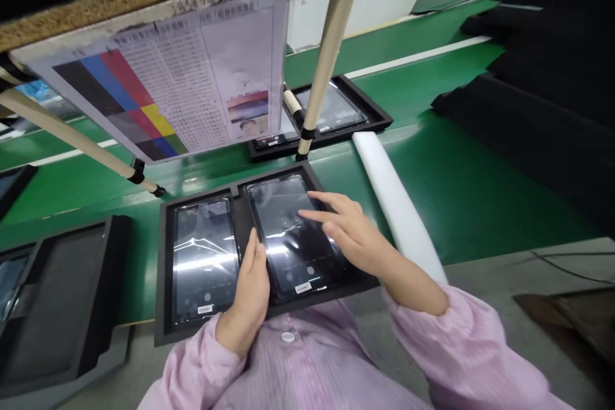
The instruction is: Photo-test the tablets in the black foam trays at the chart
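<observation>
At the lower centre of the frame, a dark panel is being cradled by the right compartment of a black tray. The right hand is being held at its right side, fingers loosely spread, nothing gripped; the left hand is being held by its left edge, fingers nearly straight, nothing visibly grasped. Fingertip pressure cannot be told. Care is probably being best served by light, even contact, so the glossy face is not being smeared.
</observation>
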Available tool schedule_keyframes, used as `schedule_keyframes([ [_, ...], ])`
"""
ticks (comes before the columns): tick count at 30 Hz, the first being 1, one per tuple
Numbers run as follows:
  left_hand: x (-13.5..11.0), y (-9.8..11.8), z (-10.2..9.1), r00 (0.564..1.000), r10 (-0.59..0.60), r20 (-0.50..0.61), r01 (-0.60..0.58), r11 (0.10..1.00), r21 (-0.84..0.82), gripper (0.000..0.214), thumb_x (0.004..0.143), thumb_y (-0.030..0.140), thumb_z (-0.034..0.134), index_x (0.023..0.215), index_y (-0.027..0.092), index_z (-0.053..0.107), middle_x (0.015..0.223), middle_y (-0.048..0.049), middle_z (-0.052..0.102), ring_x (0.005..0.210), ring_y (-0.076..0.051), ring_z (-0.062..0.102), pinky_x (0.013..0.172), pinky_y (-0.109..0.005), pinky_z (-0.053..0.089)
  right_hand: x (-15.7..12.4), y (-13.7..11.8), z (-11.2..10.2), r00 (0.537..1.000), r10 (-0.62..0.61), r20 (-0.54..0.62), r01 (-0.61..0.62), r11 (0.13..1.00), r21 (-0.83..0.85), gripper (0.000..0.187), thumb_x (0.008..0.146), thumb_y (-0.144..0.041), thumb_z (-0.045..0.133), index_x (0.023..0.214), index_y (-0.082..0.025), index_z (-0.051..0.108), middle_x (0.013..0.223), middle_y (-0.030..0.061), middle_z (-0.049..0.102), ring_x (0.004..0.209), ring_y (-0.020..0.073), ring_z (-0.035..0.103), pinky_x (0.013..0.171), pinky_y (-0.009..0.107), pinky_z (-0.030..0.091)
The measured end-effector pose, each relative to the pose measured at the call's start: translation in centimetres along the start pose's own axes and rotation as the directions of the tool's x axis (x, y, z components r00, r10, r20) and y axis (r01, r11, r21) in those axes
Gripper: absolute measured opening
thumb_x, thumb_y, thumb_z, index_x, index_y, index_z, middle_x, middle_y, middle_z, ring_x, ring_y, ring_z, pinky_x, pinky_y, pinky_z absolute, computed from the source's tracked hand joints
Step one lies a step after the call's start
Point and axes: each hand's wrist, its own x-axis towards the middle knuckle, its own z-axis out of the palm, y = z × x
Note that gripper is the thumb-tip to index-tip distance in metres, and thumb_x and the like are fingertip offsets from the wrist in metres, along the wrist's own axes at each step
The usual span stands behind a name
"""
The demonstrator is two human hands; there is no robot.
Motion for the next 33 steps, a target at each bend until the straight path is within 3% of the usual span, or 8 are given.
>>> schedule_keyframes([
  [3,-1.1,0.4,-4.4,0.974,0.202,0.104,-0.227,0.885,0.405,0.056,0.101,0.046,0.048,0.154,0.030,0.039,0.162,-0.0085,0.037,0.147,-0.023,0.037,0.123,-0.044,0.027,0.1,0.2,1.4,0.987,-0.065,0.144,0.096,0.970,-0.224,0.043,0.104,-0.048,0.036,0.118,-0.035,0.075,0.153,0.0063,0.049,0.142,0.0374,0.036,0.106,0.062,0.032],
  [6,-2.0,1.5,-9.3,0.896,0.415,0.159,-0.390,0.564,0.727,0.040,0.102,0.038,0.042,0.138,0.029,0.060,0.140,-0.0104,0.054,0.132,-0.025,0.049,0.116,-0.051,0.035,0.4,0.3,2.9,0.979,-0.108,0.173,0.164,0.923,-0.348,0.037,0.104,-0.042,0.042,0.127,-0.035,0.071,0.154,0.0068,0.047,0.143,0.0371,0.035,0.105,0.060,0.031],
  [10,-2.2,3.0,-13.1,0.829,0.541,0.141,-0.230,0.100,0.968,0.037,0.100,0.029,0.043,0.123,0.023,0.072,0.122,-0.0162,0.051,0.109,-0.030,0.050,0.100,-0.056,0.044,0.7,0.6,3.8,0.979,-0.151,0.135,0.194,0.891,-0.411,0.038,0.104,-0.042,0.040,0.126,-0.037,0.070,0.152,0.0041,0.050,0.141,0.0380,0.036,0.107,0.062,0.028],
  [13,-1.6,3.6,-13.5,0.825,0.559,0.083,-0.026,-0.110,0.994,0.037,0.099,0.024,0.044,0.123,0.021,0.072,0.128,-0.0193,0.044,0.115,-0.035,0.043,0.097,-0.058,0.042,0.5,1.1,3.5,0.986,-0.167,0.022,0.163,0.912,-0.377,0.045,0.104,-0.046,0.034,0.137,-0.035,0.063,0.155,0.0083,0.044,0.142,0.0394,0.035,0.107,0.064,0.030],
  [16,-0.8,3.4,-13.3,0.830,0.554,0.063,0.038,-0.170,0.985,0.039,0.098,0.023,0.047,0.131,0.026,0.068,0.125,-0.0176,0.042,0.114,-0.035,0.043,0.094,-0.054,0.043,-0.1,1.6,3.0,0.993,-0.061,-0.105,0.022,0.941,-0.337,0.047,0.105,-0.045,0.032,0.139,-0.034,0.062,0.154,0.0098,0.042,0.140,0.0399,0.038,0.105,0.064,0.033],
  [20,-0.2,2.6,-13.4,0.840,0.535,0.093,0.024,-0.209,0.978,0.038,0.098,0.028,0.048,0.132,0.028,0.068,0.118,-0.0159,0.045,0.103,-0.032,0.046,0.089,-0.051,0.043,-1.5,2.1,3.2,0.986,0.061,-0.156,-0.113,0.931,-0.347,0.042,0.104,-0.042,0.036,0.126,-0.035,0.071,0.149,0.0085,0.048,0.134,0.0396,0.044,0.100,0.064,0.039],
  [28,0.0,1.5,-14.4,0.710,0.623,0.328,-0.199,-0.269,0.942,0.035,0.098,0.028,0.047,0.117,0.022,0.076,0.107,-0.0139,0.045,0.094,-0.028,0.045,0.087,-0.049,0.041,-2.5,2.6,3.2,0.988,-0.022,-0.150,-0.018,0.965,-0.261,0.041,0.103,-0.027,0.040,0.105,-0.023,0.081,0.146,0.0132,0.051,0.130,0.0329,0.050,0.107,0.058,0.045],
  [33,-0.1,0.8,-13.7,0.740,0.579,0.342,-0.226,-0.264,0.938,0.035,0.097,0.027,0.049,0.120,0.025,0.075,0.112,-0.0144,0.043,0.096,-0.028,0.044,0.087,-0.049,0.041,-2.3,2.5,3.7,0.988,-0.044,-0.149,0.006,0.969,-0.248,0.040,0.102,-0.028,0.041,0.104,-0.021,0.081,0.148,0.0142,0.051,0.133,0.0355,0.049,0.109,0.059,0.044],
])
